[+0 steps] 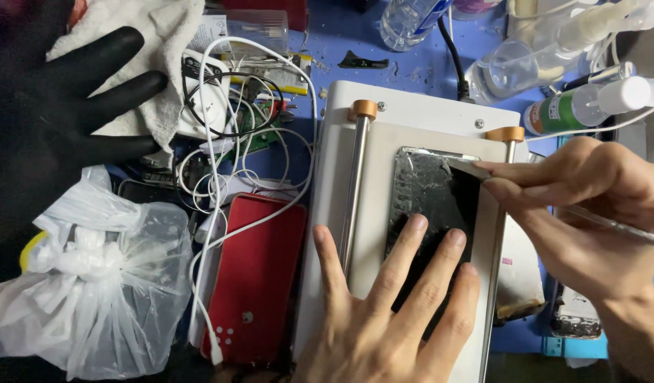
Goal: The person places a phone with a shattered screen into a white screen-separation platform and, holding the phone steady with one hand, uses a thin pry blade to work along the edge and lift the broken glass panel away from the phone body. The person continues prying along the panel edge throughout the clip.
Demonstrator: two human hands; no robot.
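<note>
Far upper left of the frame there's a black-gloved hand spread flat over a white cloth, not the wearer's own by the look of it. Below that, lower left, sits a crumpled clear plastic bag. Next over is a tangle of white cable running across a red phone case lying flat on the blue worktop.

Middle of the frame is a white heating plate machine with two metal rails topped by orange knobs. The cracked phone screen lies flat on the plate between those rails, dark glass all shattered.

The left hand comes up from the bottom centre, fingers spread and released, pressing flat down on the lower half of the screen, so the glass is under the fingertips rather than gripped. The upper half of the screen shows clear above them.

The right hand comes in from the right edge, fingers pinched tight on a thin metal pry tool, its flat tip touching the screen's upper right corner.

Upper right of the frame has clear plastic bottles and a green-labelled bottle lying on the worktop.
</note>
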